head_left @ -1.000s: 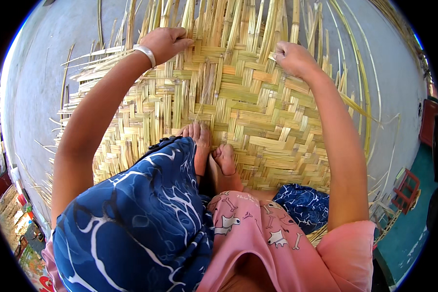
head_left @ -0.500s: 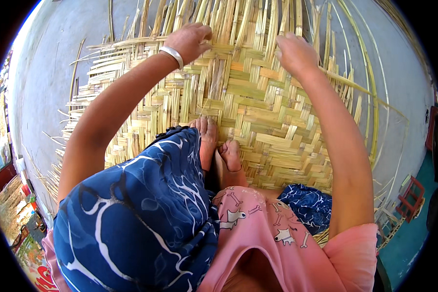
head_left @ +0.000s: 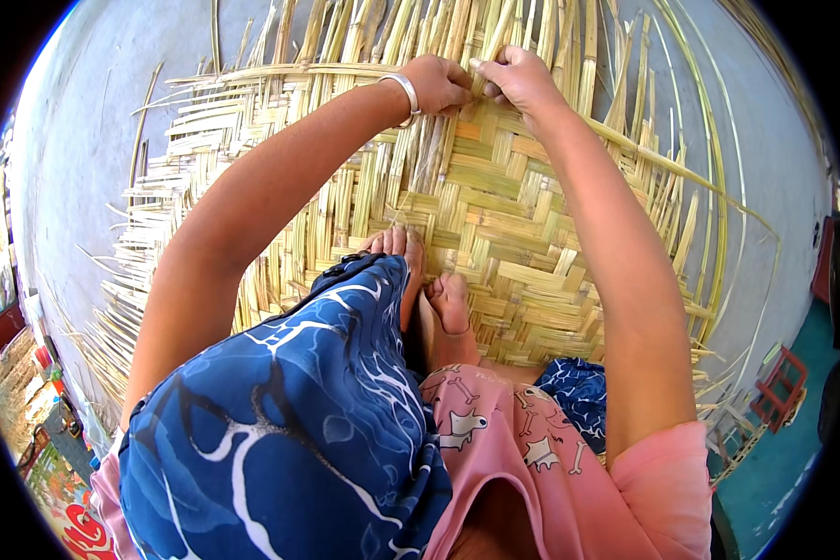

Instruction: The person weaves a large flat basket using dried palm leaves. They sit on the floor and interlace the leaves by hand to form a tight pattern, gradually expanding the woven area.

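Note:
Beneath my feet [head_left: 450, 301] spreads a mat [head_left: 523, 224] of flat, split bamboo strips woven in a yellow-green zigzag. At its far edge the strips stand loose and unwoven. My left hand [head_left: 439, 86], with a silver bangle on the wrist, closes its fingers at a bamboo strip [head_left: 497, 35] near the middle of that edge. From the other side my right hand [head_left: 521, 80] pinches the same strip, thumb toward the left hand. A long crosswise strip [head_left: 299, 69] lies through the upright ones and comes out on the right. The fingertips partly hide the strip.
Long thin green strips [head_left: 709, 140] lie on the grey floor [head_left: 79, 187] to the right of the mat. Ragged strip ends stick out along its left side. A red frame-like object [head_left: 780, 387] stands at the far right. Blue patterned cloth [head_left: 252, 411] covers my raised knee.
My hands, wide apart before, have come together at the middle of the far edge: the left moved right, the right moved left. Both now grip a bamboo strip there.

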Demonstrator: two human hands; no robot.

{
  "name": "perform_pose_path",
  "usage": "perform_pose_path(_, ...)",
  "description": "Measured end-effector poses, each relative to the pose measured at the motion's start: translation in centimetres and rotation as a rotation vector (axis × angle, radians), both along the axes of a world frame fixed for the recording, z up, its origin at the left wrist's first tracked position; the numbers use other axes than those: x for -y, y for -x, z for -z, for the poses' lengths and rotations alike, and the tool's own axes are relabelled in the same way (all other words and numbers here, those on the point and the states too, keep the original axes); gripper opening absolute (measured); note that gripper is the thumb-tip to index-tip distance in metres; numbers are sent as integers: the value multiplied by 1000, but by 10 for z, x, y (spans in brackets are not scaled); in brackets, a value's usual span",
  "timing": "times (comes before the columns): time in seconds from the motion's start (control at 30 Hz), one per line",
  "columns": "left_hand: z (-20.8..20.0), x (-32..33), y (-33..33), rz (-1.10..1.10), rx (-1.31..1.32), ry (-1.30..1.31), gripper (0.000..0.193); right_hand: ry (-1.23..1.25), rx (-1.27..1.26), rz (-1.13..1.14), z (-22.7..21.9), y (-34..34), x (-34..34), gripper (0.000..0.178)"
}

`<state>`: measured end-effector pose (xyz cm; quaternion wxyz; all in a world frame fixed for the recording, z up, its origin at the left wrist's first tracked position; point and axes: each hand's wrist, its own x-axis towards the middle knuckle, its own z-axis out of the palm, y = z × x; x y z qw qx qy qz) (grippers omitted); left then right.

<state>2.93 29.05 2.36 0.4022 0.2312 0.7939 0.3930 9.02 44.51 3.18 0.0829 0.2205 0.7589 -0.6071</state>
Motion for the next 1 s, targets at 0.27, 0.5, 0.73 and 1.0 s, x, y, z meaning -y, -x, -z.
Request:
perform_pose_path(0.27, -3, -3, -10, 55, -199, 124, 26, -167, -112, -108, 5, -3, -6, 24)
perform_pose_path(0.5, -23, 2, -25, 247, -795, 301, 28, -263, -149, -107, 0, -5, -7, 27)
perform_pose_path(0.73, -22, -10, -5, 871, -1523, 194, 33, -386, -242, 56, -21, -62, -28, 26)
perform_pose_path(1.0, -48, -46, -17, 1165, -1181, 659, 13, -1025, -258, 69, 8, -264, -62, 20)
